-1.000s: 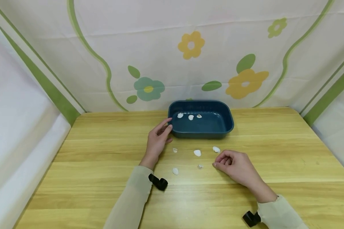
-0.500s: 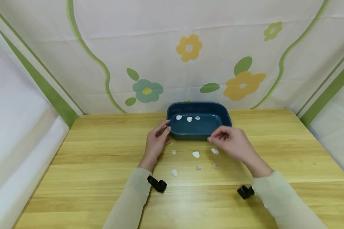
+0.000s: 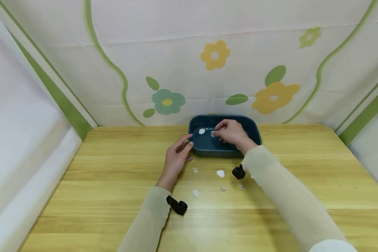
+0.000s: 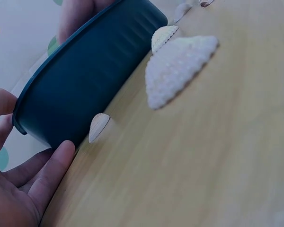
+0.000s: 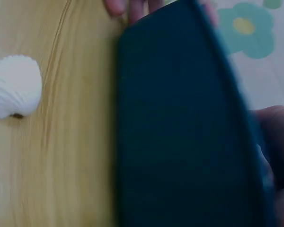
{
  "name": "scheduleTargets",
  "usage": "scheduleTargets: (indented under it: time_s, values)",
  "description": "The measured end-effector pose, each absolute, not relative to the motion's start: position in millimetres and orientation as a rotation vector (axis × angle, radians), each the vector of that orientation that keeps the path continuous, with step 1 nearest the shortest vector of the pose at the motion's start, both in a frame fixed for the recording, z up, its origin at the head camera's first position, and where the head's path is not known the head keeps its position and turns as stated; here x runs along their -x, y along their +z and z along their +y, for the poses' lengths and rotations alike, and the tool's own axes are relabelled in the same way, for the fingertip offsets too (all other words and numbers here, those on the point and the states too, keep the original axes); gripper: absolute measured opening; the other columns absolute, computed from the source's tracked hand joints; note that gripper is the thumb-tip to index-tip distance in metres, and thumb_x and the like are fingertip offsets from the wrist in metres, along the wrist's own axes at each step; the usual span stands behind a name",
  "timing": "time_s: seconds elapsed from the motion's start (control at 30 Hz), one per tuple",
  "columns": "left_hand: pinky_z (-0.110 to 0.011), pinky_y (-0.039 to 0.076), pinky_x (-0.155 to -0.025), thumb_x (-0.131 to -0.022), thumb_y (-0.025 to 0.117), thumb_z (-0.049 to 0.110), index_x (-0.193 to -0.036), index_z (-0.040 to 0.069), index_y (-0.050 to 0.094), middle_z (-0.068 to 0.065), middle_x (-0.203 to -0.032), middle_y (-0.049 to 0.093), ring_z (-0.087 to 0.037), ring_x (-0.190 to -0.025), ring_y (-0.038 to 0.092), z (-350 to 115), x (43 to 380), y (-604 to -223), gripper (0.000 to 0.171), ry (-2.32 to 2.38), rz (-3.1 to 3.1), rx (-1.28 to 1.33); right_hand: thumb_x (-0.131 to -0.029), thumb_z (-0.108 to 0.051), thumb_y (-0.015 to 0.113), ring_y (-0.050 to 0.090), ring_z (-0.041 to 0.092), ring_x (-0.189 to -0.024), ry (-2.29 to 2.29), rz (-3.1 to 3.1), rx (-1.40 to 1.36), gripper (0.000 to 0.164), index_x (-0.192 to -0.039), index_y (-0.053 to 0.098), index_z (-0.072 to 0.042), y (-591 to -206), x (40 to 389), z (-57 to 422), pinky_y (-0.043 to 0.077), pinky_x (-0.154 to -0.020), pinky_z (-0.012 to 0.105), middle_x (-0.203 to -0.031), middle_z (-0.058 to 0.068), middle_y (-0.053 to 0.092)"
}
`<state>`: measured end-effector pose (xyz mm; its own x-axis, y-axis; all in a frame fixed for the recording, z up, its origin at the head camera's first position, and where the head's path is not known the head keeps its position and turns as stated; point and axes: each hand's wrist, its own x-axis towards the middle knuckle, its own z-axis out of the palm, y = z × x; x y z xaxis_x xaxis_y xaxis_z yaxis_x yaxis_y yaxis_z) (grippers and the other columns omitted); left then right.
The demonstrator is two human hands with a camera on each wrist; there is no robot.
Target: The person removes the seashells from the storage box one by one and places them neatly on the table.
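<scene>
A dark blue plastic basin [image 3: 215, 153] stands at the back of the wooden table. My left hand [image 3: 174, 160] is at its left end, fingers spread and fairly straight, fingertips touching the rim and wall. Inside the basin is my right hand [image 3: 233, 133], with bent fingers and the fingertips right at a white seashell [image 3: 212, 133]; I cannot tell whether they pinch it. Another white seashell [image 3: 201, 131] lies left of that one. The front wall hides the right fingertips in the right wrist view, where a ribbed shell [image 5: 16, 85] shows on the table.
In front of the basin several shells lie apart, among them a white one [image 3: 220, 173], a long one [image 3: 196, 193] and a small one [image 3: 242, 187]. Behind the basin hangs a flowered cloth [image 3: 176, 63]. A small black camera [image 3: 178, 206] sits on the left wrist.
My right hand has moved from beside the table shells, over the front rim and into the basin. A small shell where its fingertips were now shows on the table. The left hand stays put.
</scene>
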<state>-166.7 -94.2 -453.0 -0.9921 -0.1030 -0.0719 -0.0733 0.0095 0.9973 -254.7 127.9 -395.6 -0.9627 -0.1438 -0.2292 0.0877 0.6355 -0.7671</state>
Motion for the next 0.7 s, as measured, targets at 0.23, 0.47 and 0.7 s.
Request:
scheduleTargets:
  time_s: [0.23,0.47,0.7]
  values:
    - [-0.037,0.069,-0.085,-0.105,0.072,0.031,-0.141,0.031,0.073,-0.008,-0.132,0.071,-0.026,-0.118,0.069,-89.5,167.5,-452.0,0.035,-2.184,-2.218,-0.189,-0.101,-0.03,0.076,0.072,0.014,-0.069,-1.2,2.631,-0.064,0.029,-0.118,0.068,-0.008,-407.5,263.2,121.4,0.062,-0.069,0.029,-0.099,0.01,0.08]
    - [-0.039,0.069,-0.086,-0.106,0.071,0.03,-0.141,0.032,0.073,-0.008,-0.133,0.07,-0.026,-0.119,0.069,-94.1,168.0,-452.8,0.035,-2.177,-2.22,-0.188,-0.102,-0.027,0.076,0.072,0.012,-0.066,-1.243,2.576,-0.103,0.029,-0.119,0.067,-0.006,-411.4,270.0,117.8,0.064,-0.066,0.027,-0.104,0.014,0.078]
    - [-0.039,0.069,-0.088,-0.106,0.071,0.031,-0.14,0.034,0.073,-0.009,-0.132,0.07,-0.028,-0.12,0.068,-94.4,166.6,-452.9,0.035,-2.175,-2.222,-0.193,-0.102,-0.025,0.076,0.071,0.013,-0.065,-1.191,2.596,-0.109,0.026,-0.118,0.067,-0.007,-411.9,269.9,117.3,0.062,-0.065,0.028,-0.097,0.011,0.077]
